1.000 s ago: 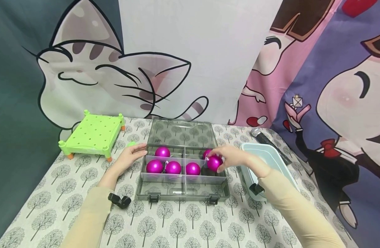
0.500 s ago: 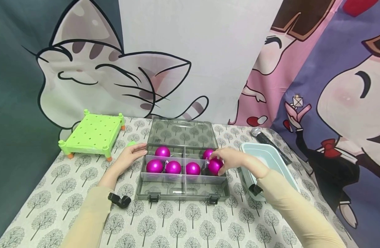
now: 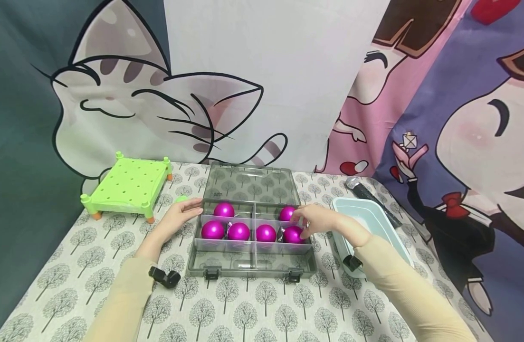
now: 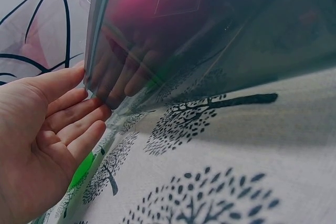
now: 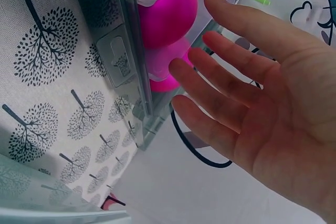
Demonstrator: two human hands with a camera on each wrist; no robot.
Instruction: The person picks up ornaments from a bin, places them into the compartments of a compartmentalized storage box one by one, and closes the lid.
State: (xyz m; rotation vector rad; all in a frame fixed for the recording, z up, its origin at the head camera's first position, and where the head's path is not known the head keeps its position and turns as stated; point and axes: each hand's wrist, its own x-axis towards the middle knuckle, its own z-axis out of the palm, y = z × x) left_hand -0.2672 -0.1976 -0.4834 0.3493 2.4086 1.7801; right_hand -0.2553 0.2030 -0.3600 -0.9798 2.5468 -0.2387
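Magenta ball (image 3: 293, 234) sits in middle-row right compartment of divided box (image 3: 253, 273), beside second ball (image 3: 266, 233); your right hand (image 3: 317, 219) hangs over it, fingers loosely spread, gripping nothing; your left hand (image 3: 178, 216), fingers extended, meets box's left wall.

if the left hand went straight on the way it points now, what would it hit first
Most likely the box, at its left wall. In the left wrist view the left hand ends right by that wall; whether it touches is hard to tell.
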